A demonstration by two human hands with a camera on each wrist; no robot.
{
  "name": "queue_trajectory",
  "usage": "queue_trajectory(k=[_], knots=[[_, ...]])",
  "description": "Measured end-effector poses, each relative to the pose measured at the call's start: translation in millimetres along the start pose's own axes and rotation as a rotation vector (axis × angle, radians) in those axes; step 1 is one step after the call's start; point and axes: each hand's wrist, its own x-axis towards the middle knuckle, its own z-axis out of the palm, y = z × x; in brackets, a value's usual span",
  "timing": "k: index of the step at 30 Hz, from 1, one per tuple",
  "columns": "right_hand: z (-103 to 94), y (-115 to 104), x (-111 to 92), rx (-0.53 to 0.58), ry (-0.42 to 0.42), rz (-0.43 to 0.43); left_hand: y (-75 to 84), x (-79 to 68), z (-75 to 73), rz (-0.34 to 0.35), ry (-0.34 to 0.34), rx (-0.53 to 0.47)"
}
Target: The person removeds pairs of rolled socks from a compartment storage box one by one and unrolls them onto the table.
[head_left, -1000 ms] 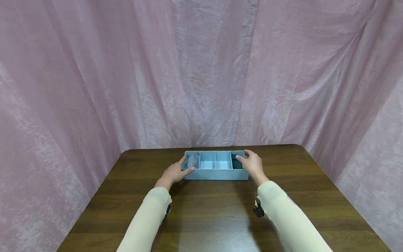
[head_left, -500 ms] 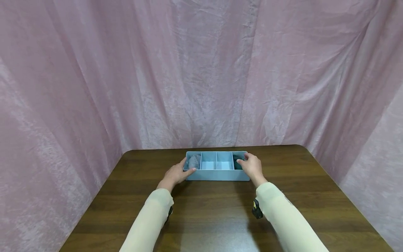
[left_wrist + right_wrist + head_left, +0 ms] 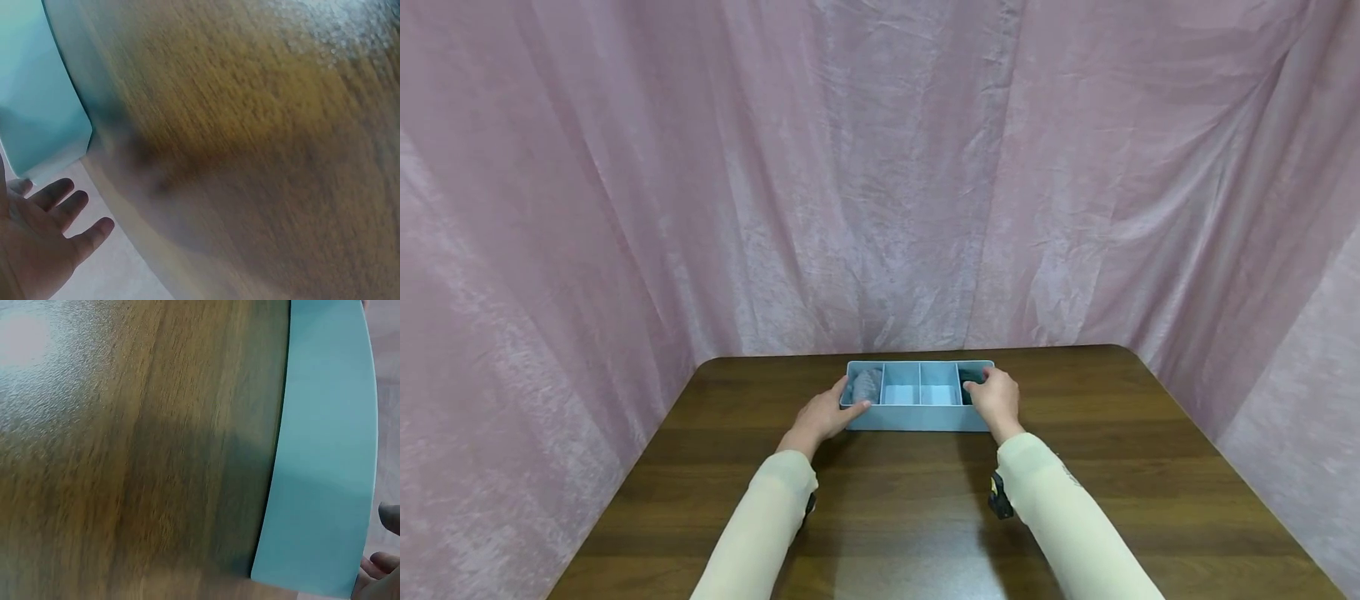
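Note:
A pale blue box (image 3: 917,418) with several compartments stands near the table's far edge. A rolled grey cloth-like thing (image 3: 867,386) lies in its leftmost compartment and a dark green one (image 3: 966,398) in the rightmost; their exact kind is unclear. My left hand (image 3: 822,417) rests at the box's left end, thumb along the front rim. In the left wrist view its fingers (image 3: 65,212) are loosely spread beside the end wall. My right hand (image 3: 998,402) reaches over the right compartment, partly covering the dark green thing. The right wrist view shows a gap between thumb and fingers (image 3: 375,565).
The two middle compartments (image 3: 939,393) show bare blue bottoms. Under the box is a brown wooden table (image 3: 895,500) with rounded far corners. A pink curtain (image 3: 880,183) hangs close behind it and along both sides.
My right hand has turned a little and its wrist has shifted left over the right compartment. The box appears slightly further right in view, along with the left hand.

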Motion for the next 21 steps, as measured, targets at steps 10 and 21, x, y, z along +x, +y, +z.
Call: queue_trajectory(k=[10, 21], knots=[[8.2, -4, -2, -0.040, 0.064, -0.006, 1.2, -1.3, -0.6, -0.008, 0.003, -0.005], [11.4, -7, 1, -0.121, 0.044, 0.035, 0.6, -0.1, 0.7, -0.005, 0.008, -0.006]])
